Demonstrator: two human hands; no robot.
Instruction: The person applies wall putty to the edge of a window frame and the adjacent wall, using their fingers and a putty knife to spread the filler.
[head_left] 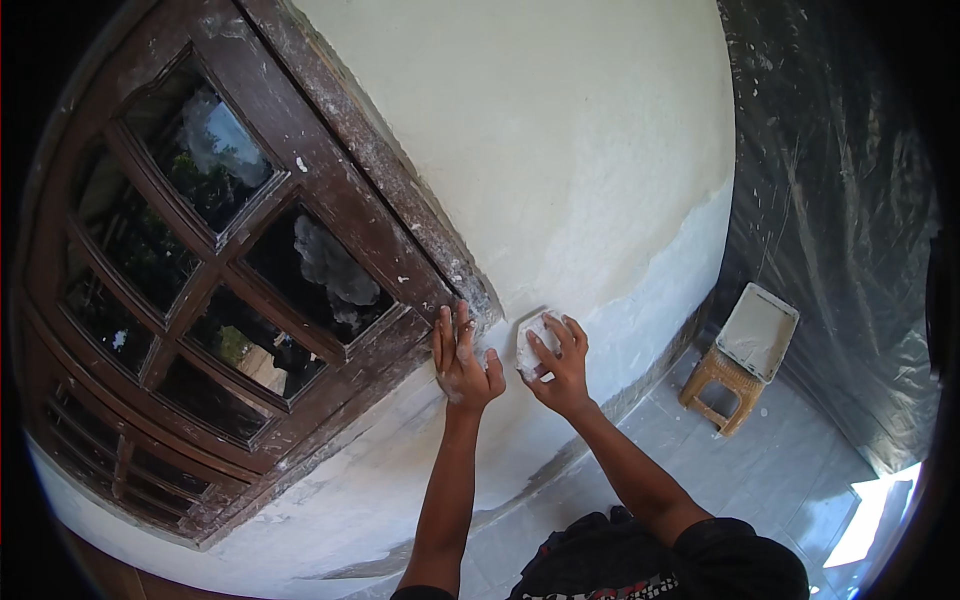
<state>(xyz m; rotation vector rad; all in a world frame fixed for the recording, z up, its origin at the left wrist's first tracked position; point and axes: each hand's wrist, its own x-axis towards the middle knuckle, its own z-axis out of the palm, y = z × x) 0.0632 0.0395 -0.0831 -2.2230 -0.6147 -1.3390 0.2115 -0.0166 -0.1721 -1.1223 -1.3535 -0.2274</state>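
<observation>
The right grip (pixel 566 378) is curled around a flat, angular, whitish block (pixel 534 328), thumb on one edge and fingers bent over its face, on the cream-and-white plastered wall (pixel 560 150) just beside the nearest corner of the dark brown wooden window with glass panes (pixel 214 262). The left grip (pixel 466 376) pinches nothing, its whitened fingers extended and slightly spread at that same window corner. Well apart from the window, on the grey tiled floor (pixel 650 450), a tan woven-look stool (pixel 733 372) carries a rectangular tray of off-white paste (pixel 762 335). Farther from the window, beyond the stool, hangs dark, wrinkled plastic sheeting (pixel 830 200).
</observation>
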